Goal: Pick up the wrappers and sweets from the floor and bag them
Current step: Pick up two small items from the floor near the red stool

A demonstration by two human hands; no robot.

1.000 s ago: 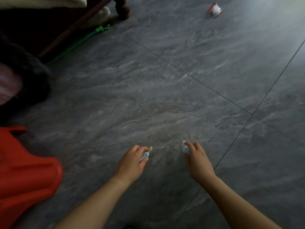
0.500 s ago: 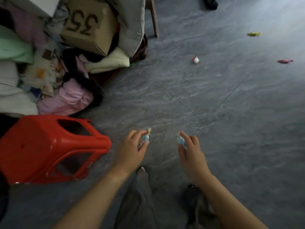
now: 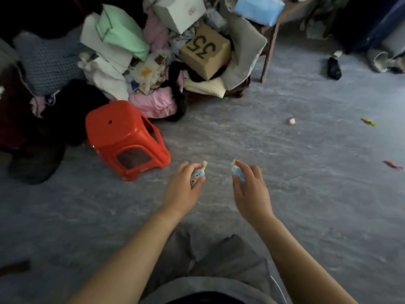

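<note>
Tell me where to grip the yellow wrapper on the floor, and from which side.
Likely a pinch across the middle of the yellow wrapper, coming straight down from above. It lies flat and elongated on the bare floor with thin ends, clear of the red-white sweet. Both the left hand and right hand already hold sweets.

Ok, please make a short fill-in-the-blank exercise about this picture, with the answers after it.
1. Each of the two hands, left hand and right hand, holds a sweet in a ____ wrapper.
2. The stool beside the left hand is ____ in colour.
3. The cardboard box in the pile shows the number ____.
4. The yellow wrapper lies on the ____.

Answers: blue; red; 35; floor
</note>
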